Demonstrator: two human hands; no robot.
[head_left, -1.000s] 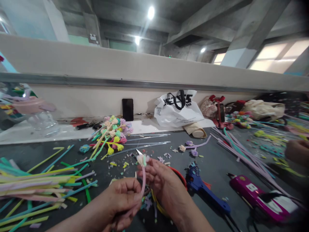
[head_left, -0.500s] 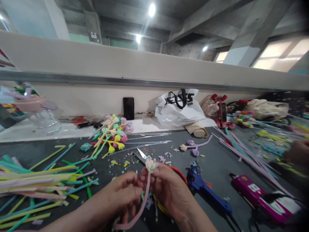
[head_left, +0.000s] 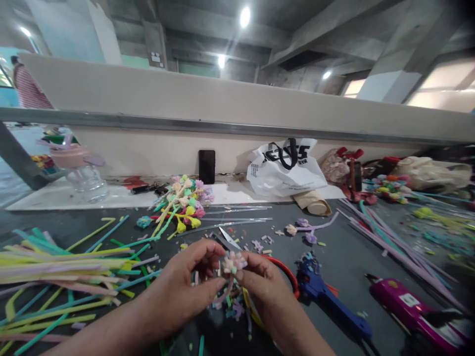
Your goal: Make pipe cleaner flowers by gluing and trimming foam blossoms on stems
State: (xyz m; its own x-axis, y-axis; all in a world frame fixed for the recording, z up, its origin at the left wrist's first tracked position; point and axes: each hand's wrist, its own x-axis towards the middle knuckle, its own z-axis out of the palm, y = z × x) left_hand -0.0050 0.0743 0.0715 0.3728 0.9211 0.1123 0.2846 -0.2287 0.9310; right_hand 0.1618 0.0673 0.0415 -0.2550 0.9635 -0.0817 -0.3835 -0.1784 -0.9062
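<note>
My left hand [head_left: 185,287] and my right hand [head_left: 261,287] meet over the dark table [head_left: 341,257], both pinching a small pastel pipe-cleaner flower [head_left: 232,263] on a pink stem. The flower head sits between my fingertips, and the stem curves down between my hands. Scissors with red handles [head_left: 278,264] lie just behind my right hand, blade tip pointing up-left. A bunch of finished flowers [head_left: 183,202] lies further back.
A heap of coloured pipe cleaners [head_left: 59,269] lies at the left. A blue glue gun [head_left: 326,301] and a magenta glue gun [head_left: 411,309] lie at the right. A white bag [head_left: 285,168], a phone [head_left: 207,166] and a jar [head_left: 83,170] stand at the back.
My hands have dropped lower and closed in around the flower head. The left hand has left the stem's lower part and now pinches near the flower. The view has shifted slightly left.
</note>
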